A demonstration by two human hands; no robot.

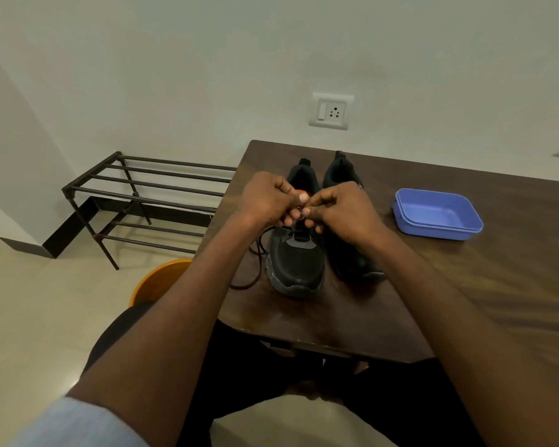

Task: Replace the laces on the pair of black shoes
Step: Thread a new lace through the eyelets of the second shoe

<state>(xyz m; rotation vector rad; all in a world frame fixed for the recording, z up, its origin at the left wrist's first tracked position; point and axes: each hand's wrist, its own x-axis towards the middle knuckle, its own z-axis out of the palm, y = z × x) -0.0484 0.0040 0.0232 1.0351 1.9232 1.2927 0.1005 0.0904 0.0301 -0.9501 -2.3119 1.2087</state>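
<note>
Two black shoes stand side by side on the dark wooden table (465, 285), toes toward me. Over the tongue of the left shoe (296, 262) both hands work close together. My left hand (268, 201) has its fingers curled and pinches something at the eyelets. My right hand (339, 209) pinches there too, fingertips meeting the left hand's. A black lace (257, 266) trails from under my hands down the shoe's left side and loops on the table. A bit of orange shows between the hands. The right shoe (349, 253) is partly hidden behind my right hand.
An open blue plastic box (438, 214) sits on the table to the right of the shoes. A black metal shoe rack (136, 195) stands on the floor at left against the wall. An orange bucket (158, 282) is below the table's left edge.
</note>
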